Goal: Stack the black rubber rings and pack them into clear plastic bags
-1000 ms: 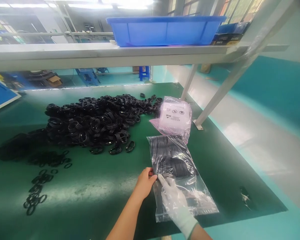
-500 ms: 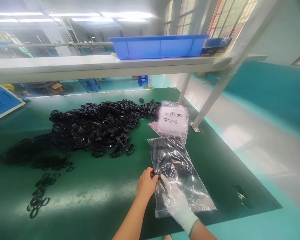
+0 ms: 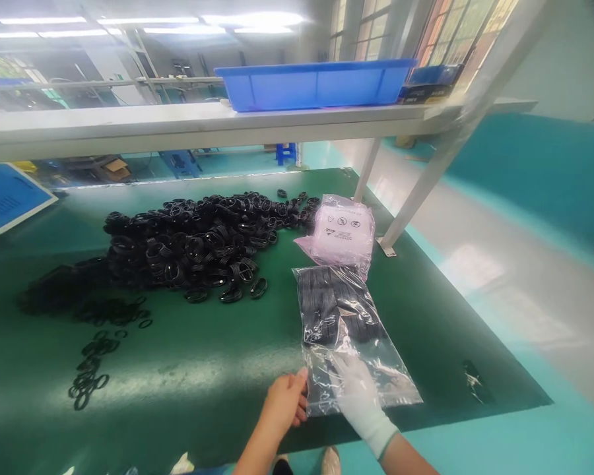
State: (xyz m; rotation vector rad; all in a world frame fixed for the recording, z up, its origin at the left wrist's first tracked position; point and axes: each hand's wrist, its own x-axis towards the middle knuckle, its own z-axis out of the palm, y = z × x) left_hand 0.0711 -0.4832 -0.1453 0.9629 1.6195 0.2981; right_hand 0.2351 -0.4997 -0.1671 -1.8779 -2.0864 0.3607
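Note:
A clear plastic bag (image 3: 396, 376) lies flat on the green table, its upper part filled with bundled black rings or cable loops (image 3: 321, 300). My bare left hand (image 3: 280, 404) is closed at the bag's lower left edge, thumb and curled fingers pinching the plastic. My right hand (image 3: 360, 399), in a white glove, stretches its fingers toward the contents over the lower part of the bag. Whether those fingers are inside it or on top, I cannot tell. Behind the bag, touching its top edge, rests a pink printed plastic package (image 3: 344, 231).
A large heap of black coiled rings (image 3: 193, 247) covers the left and middle of the green table (image 3: 188, 422), with loose rings (image 3: 86, 376) nearer me. A white shelf (image 3: 178, 128) crosses above, carrying a blue bin (image 3: 317, 87). Its post (image 3: 416, 191) stands at the right.
My left hand has moved down along the bag's left edge, from the black bundles to the lower corner. My right hand has drawn slightly back toward me, and the bundles look flatter.

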